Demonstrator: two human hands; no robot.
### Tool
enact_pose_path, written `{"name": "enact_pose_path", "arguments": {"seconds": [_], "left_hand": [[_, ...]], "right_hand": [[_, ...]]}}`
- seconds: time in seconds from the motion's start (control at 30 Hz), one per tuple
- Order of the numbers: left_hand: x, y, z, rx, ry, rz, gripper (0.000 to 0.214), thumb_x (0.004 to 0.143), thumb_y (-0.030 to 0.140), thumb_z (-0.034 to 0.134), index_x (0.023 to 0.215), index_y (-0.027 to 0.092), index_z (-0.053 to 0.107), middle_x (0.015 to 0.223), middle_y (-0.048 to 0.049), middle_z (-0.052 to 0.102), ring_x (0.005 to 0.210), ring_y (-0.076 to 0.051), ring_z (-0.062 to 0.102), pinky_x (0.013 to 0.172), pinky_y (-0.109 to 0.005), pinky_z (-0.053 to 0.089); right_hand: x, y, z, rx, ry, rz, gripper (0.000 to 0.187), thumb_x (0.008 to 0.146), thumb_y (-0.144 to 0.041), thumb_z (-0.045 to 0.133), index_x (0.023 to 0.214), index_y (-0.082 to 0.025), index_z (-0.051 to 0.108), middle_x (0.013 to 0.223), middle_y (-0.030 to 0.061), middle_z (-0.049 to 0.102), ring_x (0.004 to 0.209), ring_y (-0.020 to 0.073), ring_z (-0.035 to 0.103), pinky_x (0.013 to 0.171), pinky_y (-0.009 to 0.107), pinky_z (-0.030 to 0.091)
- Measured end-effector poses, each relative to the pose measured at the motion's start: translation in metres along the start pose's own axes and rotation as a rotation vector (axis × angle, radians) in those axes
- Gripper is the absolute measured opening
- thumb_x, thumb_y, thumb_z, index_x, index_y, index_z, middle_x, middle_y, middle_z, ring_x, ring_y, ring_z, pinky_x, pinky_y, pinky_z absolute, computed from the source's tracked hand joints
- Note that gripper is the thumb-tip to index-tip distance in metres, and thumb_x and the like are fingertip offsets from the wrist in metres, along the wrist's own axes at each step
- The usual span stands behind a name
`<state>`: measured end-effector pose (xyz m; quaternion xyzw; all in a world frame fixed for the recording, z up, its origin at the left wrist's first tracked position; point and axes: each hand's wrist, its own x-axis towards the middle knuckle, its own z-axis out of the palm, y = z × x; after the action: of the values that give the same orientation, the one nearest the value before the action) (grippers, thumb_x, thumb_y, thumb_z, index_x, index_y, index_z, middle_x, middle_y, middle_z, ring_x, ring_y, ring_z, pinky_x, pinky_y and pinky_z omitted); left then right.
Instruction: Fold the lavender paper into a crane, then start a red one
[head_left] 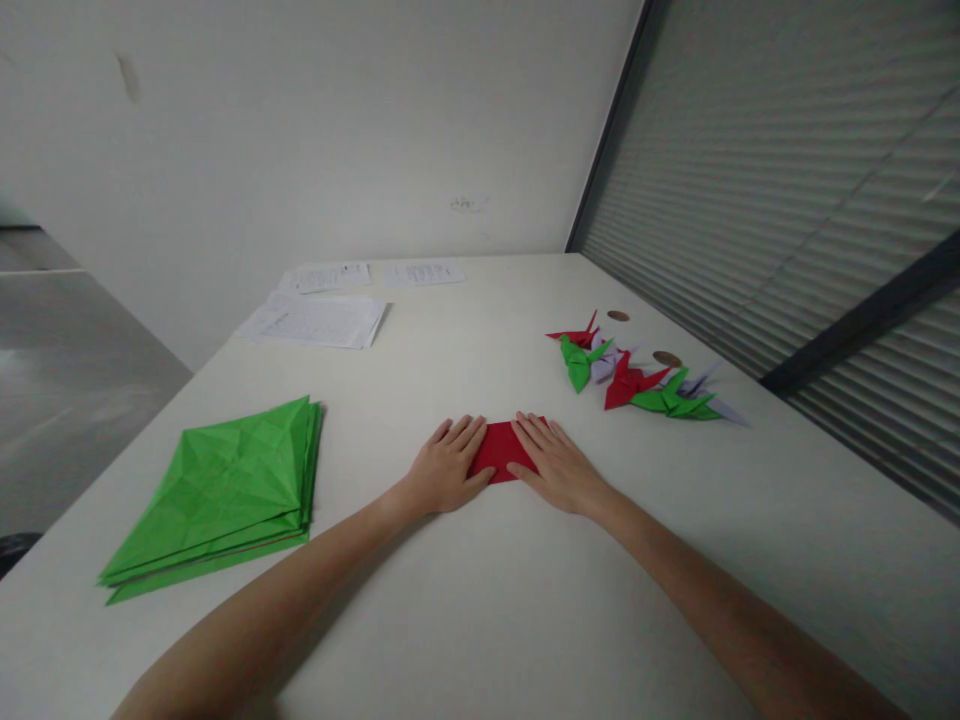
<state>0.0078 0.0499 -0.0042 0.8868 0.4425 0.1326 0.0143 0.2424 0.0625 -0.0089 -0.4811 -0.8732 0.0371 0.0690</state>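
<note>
A folded sheet of red paper (pixel 501 450) lies flat on the white table in front of me. My left hand (pixel 448 468) presses on its left end, fingers stretched out and thumb on the near edge. On the right end rests my right hand (pixel 556 465), also flat with its fingers spread. The two hands cover both ends of the paper, so only its middle shows.
To the left lies a stack of creased green paper (pixel 232 480). Several folded paper cranes (pixel 634 382) in red, green and pale purple sit at the right. Printed sheets (pixel 322 320) lie at the far left, and window blinds (pixel 787 170) border the right side.
</note>
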Motion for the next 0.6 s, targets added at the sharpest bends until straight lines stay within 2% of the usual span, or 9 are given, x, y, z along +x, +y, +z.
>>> {"name": "enact_pose_path", "arguments": {"seconds": [0.27, 0.6], "left_hand": [[-0.0003, 0.0003, -0.0008, -0.004, 0.009, 0.0, 0.068, 0.097, 0.055, 0.031, 0.15, 0.013, 0.029, 0.154, -0.0126, 0.033, 0.143, -0.028, 0.031, 0.118, -0.046, 0.025], [0.0002, -0.0014, 0.0002, 0.001, -0.001, 0.005, 0.071, 0.095, 0.058, 0.033, 0.15, 0.013, 0.029, 0.155, -0.0126, 0.033, 0.143, -0.028, 0.032, 0.118, -0.045, 0.024]], "right_hand": [[-0.0049, 0.0056, 0.0014, -0.001, -0.001, 0.052, 0.075, 0.095, -0.064, 0.022, 0.154, -0.018, 0.018, 0.158, 0.0118, 0.024, 0.147, 0.0285, 0.02, 0.118, 0.055, 0.017], [-0.0045, 0.0065, -0.0005, -0.034, -0.046, 0.063, 0.074, 0.095, -0.062, 0.023, 0.153, -0.016, 0.021, 0.159, 0.0116, 0.022, 0.147, 0.028, 0.019, 0.118, 0.055, 0.016]]}}
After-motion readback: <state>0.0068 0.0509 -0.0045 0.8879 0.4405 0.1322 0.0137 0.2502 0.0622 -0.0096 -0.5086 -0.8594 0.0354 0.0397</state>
